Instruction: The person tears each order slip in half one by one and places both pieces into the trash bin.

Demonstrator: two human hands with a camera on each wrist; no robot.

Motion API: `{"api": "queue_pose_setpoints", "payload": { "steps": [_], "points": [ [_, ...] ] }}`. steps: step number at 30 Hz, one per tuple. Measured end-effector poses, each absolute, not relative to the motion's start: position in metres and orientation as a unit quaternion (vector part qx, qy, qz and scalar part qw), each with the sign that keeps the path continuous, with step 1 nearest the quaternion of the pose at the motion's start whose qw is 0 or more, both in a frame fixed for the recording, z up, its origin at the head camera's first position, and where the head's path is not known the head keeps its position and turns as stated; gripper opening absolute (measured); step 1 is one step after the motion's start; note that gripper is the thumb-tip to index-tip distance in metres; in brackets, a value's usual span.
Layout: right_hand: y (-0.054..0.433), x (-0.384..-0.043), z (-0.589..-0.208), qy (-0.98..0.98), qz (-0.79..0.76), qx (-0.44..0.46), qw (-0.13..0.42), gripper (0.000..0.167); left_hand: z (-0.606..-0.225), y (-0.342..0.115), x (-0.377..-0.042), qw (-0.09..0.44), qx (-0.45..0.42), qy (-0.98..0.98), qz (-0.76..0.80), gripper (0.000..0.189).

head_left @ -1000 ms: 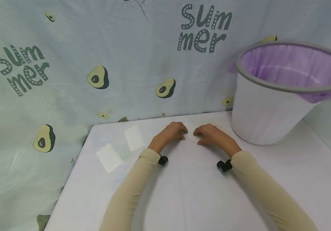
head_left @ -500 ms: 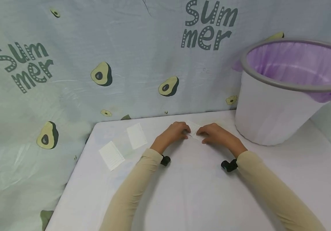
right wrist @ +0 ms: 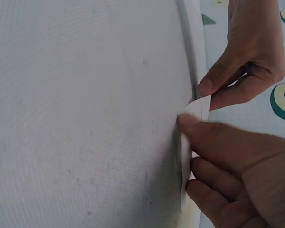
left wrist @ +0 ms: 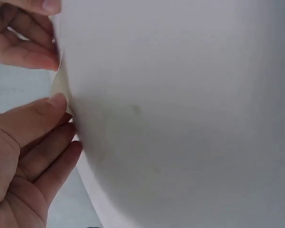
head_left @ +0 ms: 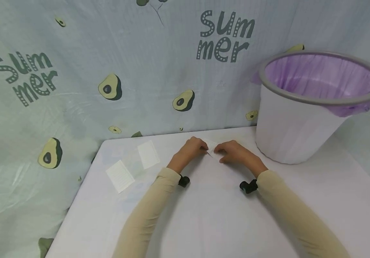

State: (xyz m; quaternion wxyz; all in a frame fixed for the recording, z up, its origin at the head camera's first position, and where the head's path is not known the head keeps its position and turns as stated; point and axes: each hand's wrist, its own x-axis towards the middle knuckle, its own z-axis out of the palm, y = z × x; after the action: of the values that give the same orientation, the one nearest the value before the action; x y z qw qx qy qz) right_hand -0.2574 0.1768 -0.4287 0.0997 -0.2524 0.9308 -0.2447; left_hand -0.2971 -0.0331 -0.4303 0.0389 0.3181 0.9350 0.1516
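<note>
A small white sheet of paper [head_left: 210, 147] with faint lines lies at the far middle of the table, partly covered by both hands. My left hand [head_left: 189, 152] pinches its left corner between thumb and fingers, and that part of the edge stands raised off the table. In the left wrist view the raised paper [left wrist: 61, 85] curls up by the thumb. On the other side, my right hand [head_left: 236, 154] holds the sheet, thumb on the near side and curled fingers beyond. The right wrist view shows the paper's bent edge [right wrist: 199, 107] between the two hands.
Two more lined paper sheets, one nearer [head_left: 120, 176] and one farther [head_left: 148, 154], lie flat at the left. A white bin [head_left: 288, 132] with a purple liner [head_left: 320, 75] stands at the back right. A printed curtain [head_left: 146, 71] hangs behind the white table [head_left: 201, 215].
The sheet's near left corner has come up between the left fingers. Both hands keep about the same place, and the head view has shifted slightly.
</note>
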Motion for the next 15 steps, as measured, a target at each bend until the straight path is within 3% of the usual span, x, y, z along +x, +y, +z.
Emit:
{"api": "queue_pose_setpoints", "payload": {
  "steps": [7,15],
  "points": [
    [0.179,-0.258,-0.432,0.930,-0.264,-0.241,0.083,0.041,-0.437,-0.028,-0.293,0.009,0.335,0.927,0.170,0.016],
    [0.176,-0.256,-0.434,0.936,-0.265,-0.233,-0.011,0.037,-0.434,-0.028,-0.286,-0.059,0.324,0.922,0.204,0.016]
  ]
}}
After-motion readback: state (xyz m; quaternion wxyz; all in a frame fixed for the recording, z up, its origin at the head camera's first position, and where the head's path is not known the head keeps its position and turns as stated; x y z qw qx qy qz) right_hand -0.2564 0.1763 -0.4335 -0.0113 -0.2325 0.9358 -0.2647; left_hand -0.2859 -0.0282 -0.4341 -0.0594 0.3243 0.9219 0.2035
